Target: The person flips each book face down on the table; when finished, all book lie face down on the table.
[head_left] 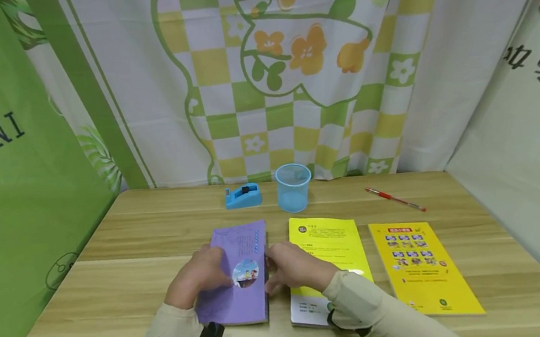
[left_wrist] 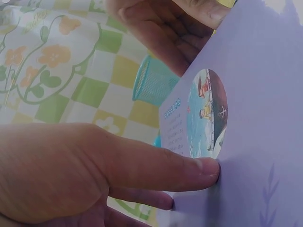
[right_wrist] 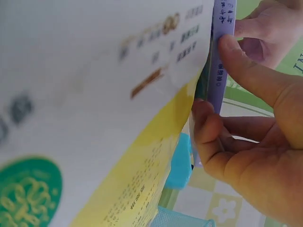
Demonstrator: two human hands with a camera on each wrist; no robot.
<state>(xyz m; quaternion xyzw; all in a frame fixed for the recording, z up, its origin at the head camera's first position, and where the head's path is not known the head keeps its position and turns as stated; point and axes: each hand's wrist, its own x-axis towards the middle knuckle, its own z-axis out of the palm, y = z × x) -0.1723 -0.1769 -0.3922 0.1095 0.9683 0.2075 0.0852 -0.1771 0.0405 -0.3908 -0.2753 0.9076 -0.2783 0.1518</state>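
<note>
Purple book (head_left: 238, 310): cover print too small to read; left side partly hidden by the left grip (head_left: 204, 270); cover cropped at right in the left-wrist view. Right of the purple book, a sleeve (head_left: 386, 311) partly hides the yellow-and-white book (head_left: 327, 231), its lettering blurred in the right-wrist view. Beyond the purple book, the head view's top edge truncates lettering on the curtain (head_left: 290, 127).

This looks like a small desk nook for study, closed in on 3 sides by printed hangings: a green sheet (head_left: 20, 219) at left, a checked floral curtain (head_left: 217, 57) behind, a white sheet (head_left: 510, 130) at right. The wood-grain table (head_left: 129, 295) carries stationery: a blue tape dispenser (head_left: 243, 198), mesh cup (head_left: 294, 192), red pen (head_left: 393, 199) and books (head_left: 242, 303).
</note>
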